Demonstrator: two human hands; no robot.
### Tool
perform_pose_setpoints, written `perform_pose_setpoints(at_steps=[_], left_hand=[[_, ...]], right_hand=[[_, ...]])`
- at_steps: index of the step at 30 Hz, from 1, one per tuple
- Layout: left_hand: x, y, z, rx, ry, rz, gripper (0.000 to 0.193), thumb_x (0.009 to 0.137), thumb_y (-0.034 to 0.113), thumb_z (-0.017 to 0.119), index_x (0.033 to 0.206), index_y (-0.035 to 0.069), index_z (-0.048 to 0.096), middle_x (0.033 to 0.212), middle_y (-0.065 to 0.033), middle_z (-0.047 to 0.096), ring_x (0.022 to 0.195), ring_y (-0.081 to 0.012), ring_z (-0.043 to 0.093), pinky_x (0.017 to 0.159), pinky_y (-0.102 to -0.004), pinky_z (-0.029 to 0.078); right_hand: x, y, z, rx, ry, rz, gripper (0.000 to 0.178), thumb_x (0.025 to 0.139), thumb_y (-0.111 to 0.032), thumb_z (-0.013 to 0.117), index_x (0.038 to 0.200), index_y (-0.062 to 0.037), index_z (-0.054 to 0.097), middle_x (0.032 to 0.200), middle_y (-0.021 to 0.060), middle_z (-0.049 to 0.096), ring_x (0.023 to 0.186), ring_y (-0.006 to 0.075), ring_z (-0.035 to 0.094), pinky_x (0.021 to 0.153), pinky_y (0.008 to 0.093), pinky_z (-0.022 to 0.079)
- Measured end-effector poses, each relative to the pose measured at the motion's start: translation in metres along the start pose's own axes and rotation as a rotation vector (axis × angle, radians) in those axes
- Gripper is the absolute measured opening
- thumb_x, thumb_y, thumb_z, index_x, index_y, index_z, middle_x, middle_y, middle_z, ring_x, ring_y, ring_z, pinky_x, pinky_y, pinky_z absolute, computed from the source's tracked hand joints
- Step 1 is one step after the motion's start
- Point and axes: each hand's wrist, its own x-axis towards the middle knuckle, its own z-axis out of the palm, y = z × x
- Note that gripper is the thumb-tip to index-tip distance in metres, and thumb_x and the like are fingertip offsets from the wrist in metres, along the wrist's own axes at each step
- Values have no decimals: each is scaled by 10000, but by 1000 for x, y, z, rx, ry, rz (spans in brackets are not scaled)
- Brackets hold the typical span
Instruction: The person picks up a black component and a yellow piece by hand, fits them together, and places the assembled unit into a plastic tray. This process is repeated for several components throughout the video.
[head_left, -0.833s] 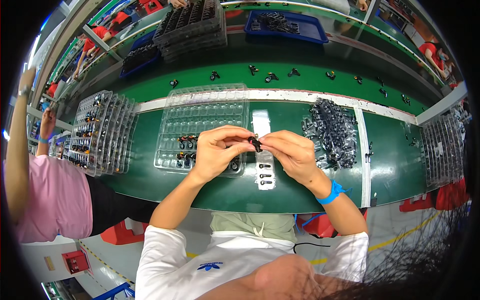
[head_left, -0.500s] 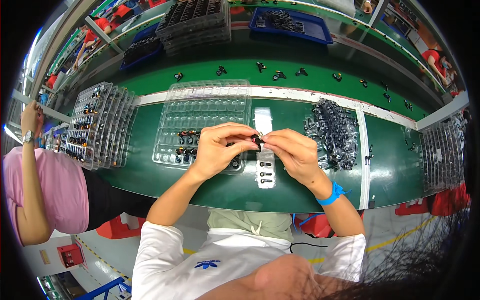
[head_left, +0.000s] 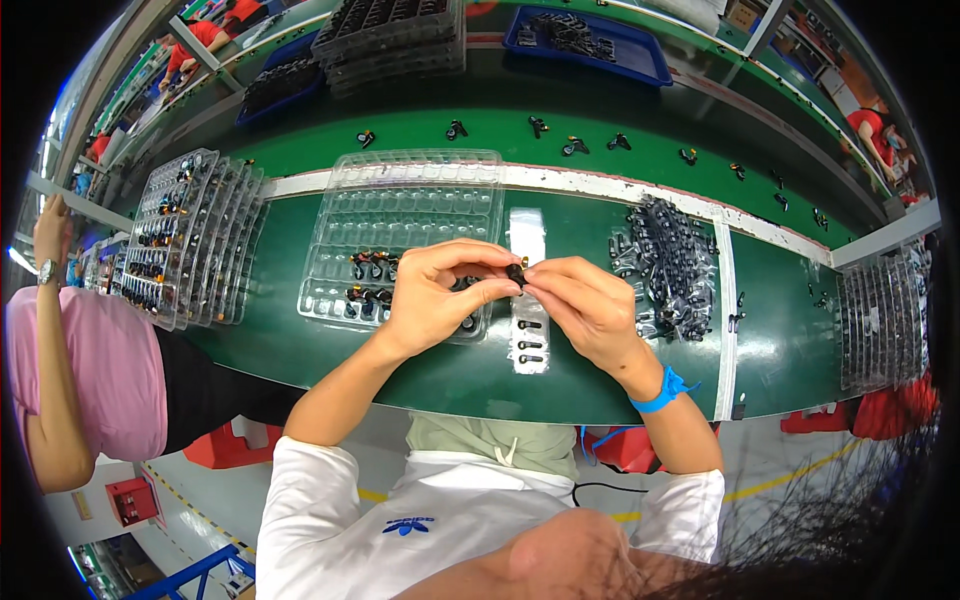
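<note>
Between my two hands, above the green bench, is a small black earbud-like piece with a yellowish tip. Thumb and fingertips of my left hand pinch it from one side. From the other side my right hand, with a blue band at the wrist, grips it too; the fingertips hide much of it. Below them a whitish strip lies on the bench, carrying several black stem pieces. A clear compartment tray sits beside my left hand, with several black-and-orange pieces in its nearer rows.
Right of my hands lies a heap of black pieces. Clear trays stand stacked at left and right. Earbud-like pieces are spread along the green belt beyond. A blue tray stands behind it. A co-worker in pink is at left.
The pieces on the belt have shifted to the right. My hands keep their pinch on the black piece, which looks turned a little between the fingertips.
</note>
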Motion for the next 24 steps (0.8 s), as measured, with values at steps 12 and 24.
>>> perform_pose_setpoints(at_steps=[12, 24], left_hand=[[-2, -1, 0, 170, -18, 175, 233, 806, -112, 796, 1027, -61, 742, 1068, -197, 754, 1001, -265, 735, 896, -361, 603], [-7, 4, 5, 351, -19, 256, 208, 806, -144, 758, 997, -63, 744, 995, -170, 758, 937, -253, 727, 851, -339, 583]], right_hand=[[3, -3, -4, 148, -27, 183, 190, 824, 28, 796, 1011, 21, 760, 968, 137, 752, 858, 223, 739, 755, 296, 595], [-3, -10, 5, -11, 6, 64, 141, 829, 25, 783, 962, 23, 735, 875, 143, 720, 719, 256, 699, 612, 337, 541]])
